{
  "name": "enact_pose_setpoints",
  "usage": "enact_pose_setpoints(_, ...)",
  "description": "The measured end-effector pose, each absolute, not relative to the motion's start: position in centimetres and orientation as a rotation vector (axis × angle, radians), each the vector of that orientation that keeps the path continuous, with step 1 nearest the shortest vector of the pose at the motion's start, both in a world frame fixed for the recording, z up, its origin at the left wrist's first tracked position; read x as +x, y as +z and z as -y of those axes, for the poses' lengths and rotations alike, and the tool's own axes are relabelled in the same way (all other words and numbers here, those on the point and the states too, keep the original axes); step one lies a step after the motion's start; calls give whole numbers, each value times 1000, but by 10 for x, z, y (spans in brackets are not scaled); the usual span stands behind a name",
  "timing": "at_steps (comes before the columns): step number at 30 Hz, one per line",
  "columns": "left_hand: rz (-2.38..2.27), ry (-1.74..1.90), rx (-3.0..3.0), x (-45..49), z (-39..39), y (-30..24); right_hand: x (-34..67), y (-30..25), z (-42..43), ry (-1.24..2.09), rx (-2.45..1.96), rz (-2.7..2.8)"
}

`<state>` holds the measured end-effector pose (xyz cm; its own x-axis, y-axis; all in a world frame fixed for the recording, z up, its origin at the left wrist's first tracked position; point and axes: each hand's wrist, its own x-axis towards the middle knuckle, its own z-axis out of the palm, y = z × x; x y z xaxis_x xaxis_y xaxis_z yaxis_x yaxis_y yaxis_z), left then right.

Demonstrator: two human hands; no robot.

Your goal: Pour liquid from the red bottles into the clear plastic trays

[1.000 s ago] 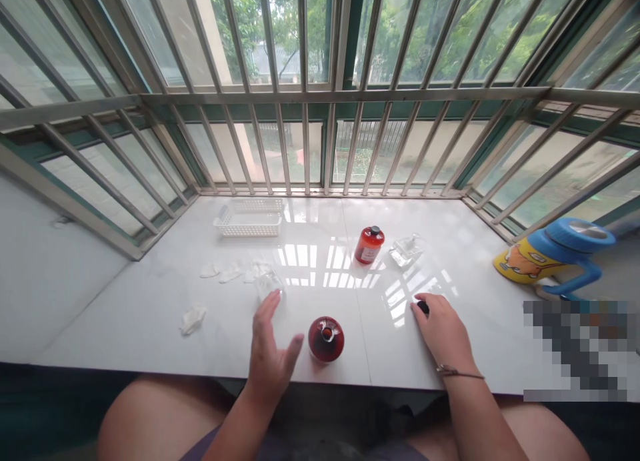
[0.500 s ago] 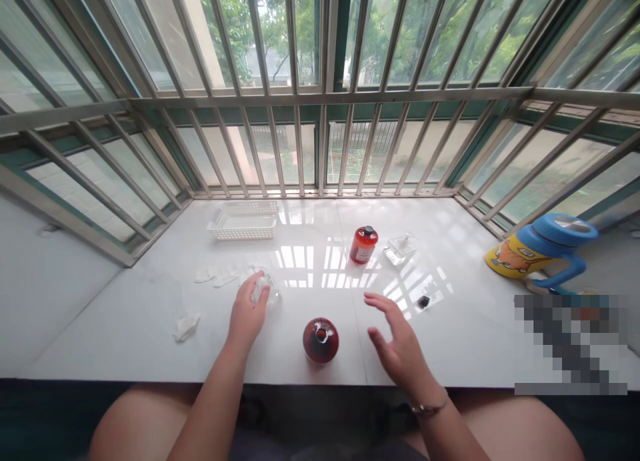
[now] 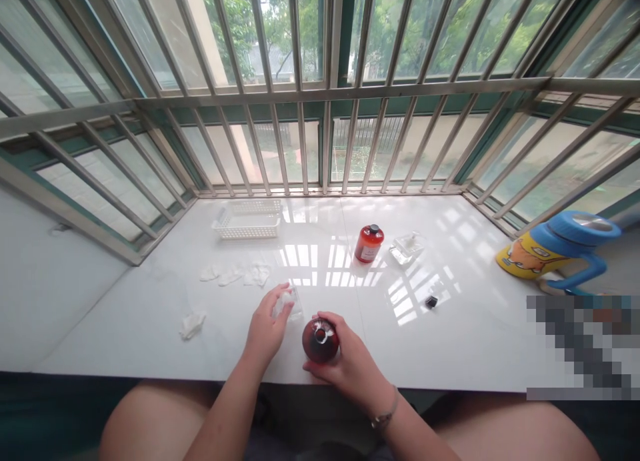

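My right hand (image 3: 345, 354) is wrapped round a dark red round bottle (image 3: 321, 342), its neck uncapped, which stands upright near the table's front edge. Just left of it, the fingers of my left hand (image 3: 267, 321) close on a small clear glass bottle (image 3: 294, 303), partly hidden behind them. A small black cap (image 3: 431, 302) lies on the table to the right. Farther back stands an orange-red bottle (image 3: 369, 245) with a black cap, and beside it a clear square glass container (image 3: 406, 249) with a whitish top.
A white perforated basket (image 3: 247, 229) sits at the back left. Flattened white tissues (image 3: 257, 274) and a crumpled tissue (image 3: 192, 325) lie on the left. A blue and yellow tumbler (image 3: 553, 246) stands at the right. Metal bars (image 3: 320, 94) line the window behind the white table (image 3: 125, 334).
My right hand has moved left and taken hold of the dark red bottle. My left hand has brought the clear glass bottle to the right, closer to the red one.
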<state>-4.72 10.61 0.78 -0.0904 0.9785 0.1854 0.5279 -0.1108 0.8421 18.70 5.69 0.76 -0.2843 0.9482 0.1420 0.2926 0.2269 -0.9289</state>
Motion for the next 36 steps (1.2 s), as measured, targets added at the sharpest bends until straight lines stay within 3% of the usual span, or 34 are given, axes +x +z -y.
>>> enact_pose_setpoints(14,-1591,1261,1333,-45,-114,0,200,-7,-64,719,-1305,1662)
enact_pose_setpoints(36,-1577,1274,1323,-46,-115,-3,199,-10,-64,701,-1304,1661)
